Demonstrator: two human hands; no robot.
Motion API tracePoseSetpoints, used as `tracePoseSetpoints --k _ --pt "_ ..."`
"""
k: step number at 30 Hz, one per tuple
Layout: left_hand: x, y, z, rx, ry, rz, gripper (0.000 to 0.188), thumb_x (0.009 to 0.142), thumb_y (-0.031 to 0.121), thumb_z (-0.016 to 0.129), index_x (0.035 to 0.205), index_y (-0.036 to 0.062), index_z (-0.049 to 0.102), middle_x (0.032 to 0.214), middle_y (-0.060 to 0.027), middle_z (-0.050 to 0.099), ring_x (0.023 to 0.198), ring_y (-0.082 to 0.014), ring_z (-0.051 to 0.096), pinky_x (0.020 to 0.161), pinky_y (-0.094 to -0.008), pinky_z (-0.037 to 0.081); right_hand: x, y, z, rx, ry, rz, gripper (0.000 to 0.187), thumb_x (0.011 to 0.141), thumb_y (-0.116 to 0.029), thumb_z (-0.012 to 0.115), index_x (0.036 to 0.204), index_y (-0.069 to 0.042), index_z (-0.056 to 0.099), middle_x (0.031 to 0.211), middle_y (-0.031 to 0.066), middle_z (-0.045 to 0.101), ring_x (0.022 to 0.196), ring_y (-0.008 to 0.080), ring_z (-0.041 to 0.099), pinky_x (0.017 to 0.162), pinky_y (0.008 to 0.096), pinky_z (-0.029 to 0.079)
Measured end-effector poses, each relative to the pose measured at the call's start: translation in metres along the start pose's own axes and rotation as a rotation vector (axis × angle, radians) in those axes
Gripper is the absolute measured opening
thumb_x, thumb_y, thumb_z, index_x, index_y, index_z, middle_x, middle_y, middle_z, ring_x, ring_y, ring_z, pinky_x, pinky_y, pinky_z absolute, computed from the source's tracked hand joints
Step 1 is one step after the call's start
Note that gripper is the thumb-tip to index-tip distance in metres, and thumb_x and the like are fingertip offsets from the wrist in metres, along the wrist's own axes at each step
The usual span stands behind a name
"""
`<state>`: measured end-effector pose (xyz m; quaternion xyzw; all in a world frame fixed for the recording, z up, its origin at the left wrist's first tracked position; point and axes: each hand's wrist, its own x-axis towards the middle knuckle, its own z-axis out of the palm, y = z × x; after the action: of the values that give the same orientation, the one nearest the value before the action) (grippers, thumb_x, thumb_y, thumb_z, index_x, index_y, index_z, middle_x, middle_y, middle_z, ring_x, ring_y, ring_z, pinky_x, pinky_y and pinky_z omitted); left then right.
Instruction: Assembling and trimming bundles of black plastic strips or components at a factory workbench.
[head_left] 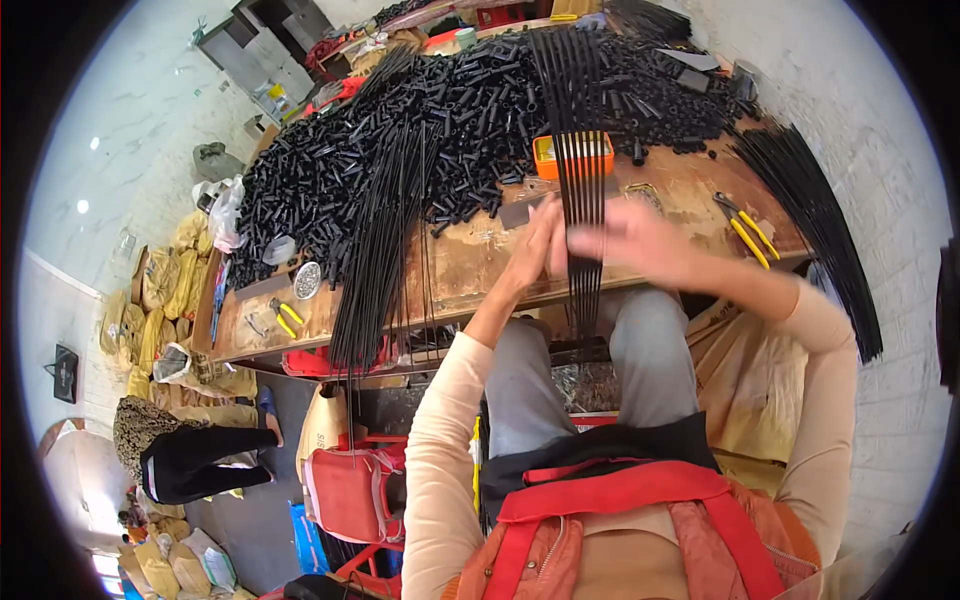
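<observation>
Two hands (538, 245) (the right hand (638, 240) blurred) flank thin black rods (583, 190).

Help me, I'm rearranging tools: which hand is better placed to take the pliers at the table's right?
Probably the right hand: it is nearer the yellow-handled pliers, while the left hand would have to reach past the black rods. Both hands are at the rods; blur hides the right's grip.

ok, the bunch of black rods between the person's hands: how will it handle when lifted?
Probably fairly stiff: the rods look nearly straight over the table and past its front edge. Likely light for their length, being so thin. May splay or slide apart: gaps show between them, with no tie visible.
</observation>
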<state>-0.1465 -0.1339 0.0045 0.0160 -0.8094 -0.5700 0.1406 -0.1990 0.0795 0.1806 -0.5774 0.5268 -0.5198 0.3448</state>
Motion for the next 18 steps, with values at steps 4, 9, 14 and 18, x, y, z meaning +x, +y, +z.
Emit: tracePoseSetpoints --k 4,9,14,18 --pt "-0.062 0.132 0.049 -0.81 -0.333 -0.196 0.05 0.101 0.044 0.042 0.117 -0.0017 0.052 0.097 -0.0114 0.063 0.091 -0.0191 0.061 0.084 -0.0337 0.051 0.01 -0.07 -0.04 -0.121 0.184 -0.189 0.025 0.1 -0.025 0.05 0.105 -0.003 0.059 0.092 0.0011 0.064 0.086 0.0094 0.06 0.08 0.0258 0.049" --pt "-0.13 0.164 0.107 -0.637 -0.278 0.053 0.028 0.103 0.027 0.043 0.1 0.0015 0.053 0.082 -0.0052 0.059 0.078 -0.0136 0.058 0.074 -0.0289 0.048 0.009 -0.092 -0.024 -0.206 0.225 -0.164 0.031 0.099 -0.03 0.052 0.112 -0.002 0.057 0.099 0.0037 0.063 0.09 0.0103 0.059 0.082 0.0261 0.048" --pt "-0.12 0.177 0.05 -0.087 0.161 0.07 0.021 0.102 0.018 0.044 0.091 0.001 0.051 0.073 -0.009 0.061 0.068 -0.0175 0.06 0.064 -0.0312 0.048 -0.025 -0.117 -0.005 -1.55 0.589 -0.771 0.071 0.081 -0.029 0.068 0.141 -0.003 0.041 0.142 0.0126 0.043 0.131 0.0273 0.042 0.108 0.0399 0.035" --pt "-0.103 0.217 0.038 0.828 0.379 0.332 0.004 0.094 0.007 0.048 0.095 0.0027 0.048 0.08 -0.0147 0.063 0.074 -0.0312 0.063 0.075 -0.045 0.05 -0.034 -0.071 0.022 -2.009 0.065 -0.76 0.034 0.076 -0.016 0.06 0.108 -0.004 0.058 0.109 0.0079 0.064 0.101 0.0276 0.062 0.097 0.039 0.048"
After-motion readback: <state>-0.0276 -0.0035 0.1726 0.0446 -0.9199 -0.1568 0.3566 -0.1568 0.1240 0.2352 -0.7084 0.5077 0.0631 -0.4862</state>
